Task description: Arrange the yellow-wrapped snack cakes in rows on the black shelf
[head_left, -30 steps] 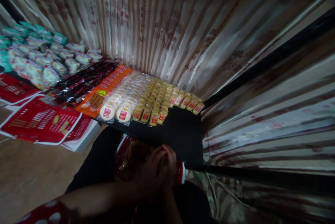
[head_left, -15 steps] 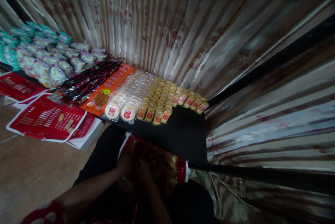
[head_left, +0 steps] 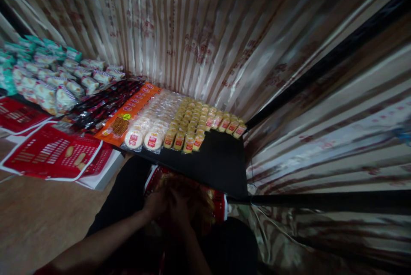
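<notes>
My left hand [head_left: 156,204] and my right hand [head_left: 178,210] are close together over a red bag [head_left: 220,207] between my knees. The fingers of both hands look curled in toward each other. Deep shadow hides whatever is between them. Inside the bag lie shiny, yellowish-brown wrapped packets [head_left: 205,200], too dark to make out well. Just beyond the bag, small yellow wrapped cakes [head_left: 189,142] stand in rows on a black table [head_left: 218,159]. Beside them are rows of round white wrapped crackers [head_left: 153,139].
Orange snack packs [head_left: 120,125], dark shiny packets [head_left: 102,103], white packets [head_left: 66,97] and green packets [head_left: 53,46] line the table to the left. Red printed bags [head_left: 54,150] hang over its front edge. A striped curtain [head_left: 192,31] stands behind, with a black bar [head_left: 308,65] at the right.
The view has shifted slightly, so the table and goods sit a little further left. My hands stay together at the bag, the left one turned and raised slightly.
</notes>
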The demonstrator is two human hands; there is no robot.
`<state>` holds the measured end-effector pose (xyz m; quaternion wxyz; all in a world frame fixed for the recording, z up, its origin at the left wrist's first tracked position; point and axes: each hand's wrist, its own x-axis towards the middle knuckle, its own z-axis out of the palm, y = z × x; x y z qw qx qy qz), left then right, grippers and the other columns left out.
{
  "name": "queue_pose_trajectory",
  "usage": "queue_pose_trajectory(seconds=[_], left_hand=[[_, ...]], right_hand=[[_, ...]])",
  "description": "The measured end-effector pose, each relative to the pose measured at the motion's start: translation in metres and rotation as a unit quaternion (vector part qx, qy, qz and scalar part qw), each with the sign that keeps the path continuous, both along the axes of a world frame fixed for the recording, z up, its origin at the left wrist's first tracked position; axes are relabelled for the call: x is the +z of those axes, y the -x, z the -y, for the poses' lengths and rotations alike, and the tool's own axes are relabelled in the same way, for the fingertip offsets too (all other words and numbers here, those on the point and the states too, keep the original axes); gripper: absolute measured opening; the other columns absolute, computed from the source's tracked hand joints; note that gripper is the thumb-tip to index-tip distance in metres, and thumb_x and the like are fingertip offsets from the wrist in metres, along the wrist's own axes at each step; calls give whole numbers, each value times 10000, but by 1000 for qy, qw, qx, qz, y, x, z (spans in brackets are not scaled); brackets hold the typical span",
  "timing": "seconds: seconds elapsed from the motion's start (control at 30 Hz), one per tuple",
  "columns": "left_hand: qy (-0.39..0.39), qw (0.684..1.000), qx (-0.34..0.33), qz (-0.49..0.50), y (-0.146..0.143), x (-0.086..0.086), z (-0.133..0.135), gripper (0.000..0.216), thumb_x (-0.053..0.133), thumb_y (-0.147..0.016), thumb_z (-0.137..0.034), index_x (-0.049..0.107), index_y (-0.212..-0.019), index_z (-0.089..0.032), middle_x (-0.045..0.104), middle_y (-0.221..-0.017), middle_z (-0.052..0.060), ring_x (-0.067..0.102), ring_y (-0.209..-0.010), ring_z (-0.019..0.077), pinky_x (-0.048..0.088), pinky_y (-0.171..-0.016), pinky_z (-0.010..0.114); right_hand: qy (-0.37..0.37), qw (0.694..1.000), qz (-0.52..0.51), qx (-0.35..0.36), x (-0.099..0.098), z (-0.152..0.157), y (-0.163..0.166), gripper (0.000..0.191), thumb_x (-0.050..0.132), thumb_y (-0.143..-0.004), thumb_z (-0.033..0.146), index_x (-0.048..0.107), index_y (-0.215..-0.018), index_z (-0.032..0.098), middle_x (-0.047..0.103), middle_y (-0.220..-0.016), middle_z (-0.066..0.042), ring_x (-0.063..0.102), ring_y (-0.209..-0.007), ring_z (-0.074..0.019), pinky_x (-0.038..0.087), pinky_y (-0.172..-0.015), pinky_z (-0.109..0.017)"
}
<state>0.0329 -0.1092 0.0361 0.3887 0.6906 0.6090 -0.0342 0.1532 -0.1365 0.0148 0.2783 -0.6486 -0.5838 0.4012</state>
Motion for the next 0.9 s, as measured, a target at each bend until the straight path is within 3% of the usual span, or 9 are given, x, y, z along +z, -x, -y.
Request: queue_pose_trajectory(seconds=[0.13,0.2,0.33,0.47,0.63,0.8,0.9], left_hand=[[-4,993,52,110,3,24,-12,466,411,-798,-160,443,-1262,-191,638,-1125,58,585,-1053,182,409,-927,282],[0,977,79,200,6,34,-19,438,484,-741,-175,503,-1178,-201,654,-1077,40,589,-1017,187,427,-895,281],[51,914,134,380,9,50,-30,385,562,-640,-213,546,-1023,-178,665,-946,28,599,-867,173,459,-765,262],[139,840,200,485,4,70,-34,367,554,-619,-248,546,-977,-164,640,-821,5,585,-726,141,446,-670,250],[155,805,223,527,-6,91,-38,362,602,-675,-305,571,-1004,-156,642,-838,8,593,-772,153,441,-701,254],[182,765,200,585,-21,97,-43,359,549,-768,-456,583,-942,-145,648,-840,26,598,-754,149,437,-684,251],[175,776,189,576,-33,102,-46,368,578,-730,-447,574,-929,-137,635,-812,23,586,-686,125,436,-651,241]], right_hand=[[-40,998,36,21,30,-1,-16,397,474,-785,224,603,-1158,193,613,-1194,-95,546,-1123,-218,388,-996,-388],[-72,995,61,37,45,-1,-23,387,491,-793,233,598,-1163,202,611,-1196,-86,532,-1130,-217,385,-997,-391],[-120,986,93,68,71,-2,-34,407,532,-798,256,560,-1202,233,600,-1211,-50,511,-1135,-215,380,-996,-398],[-162,978,116,55,91,-5,-39,390,537,-816,279,557,-1204,242,618,-1171,-52,524,-1092,-222,397,-965,-397],[-173,977,122,12,106,-8,-44,362,551,-814,336,591,-1154,220,641,-1101,-71,545,-1034,-228,424,-919,-384],[-158,984,18,-82,105,-10,-51,358,541,-809,387,580,-1117,210,640,-1097,-78,566,-1030,-220,425,-930,-383],[-119,979,-112,-120,104,-14,-58,363,502,-824,421,544,-1105,197,652,-1063,-80,608,-973,-197,480,-853,-323]])
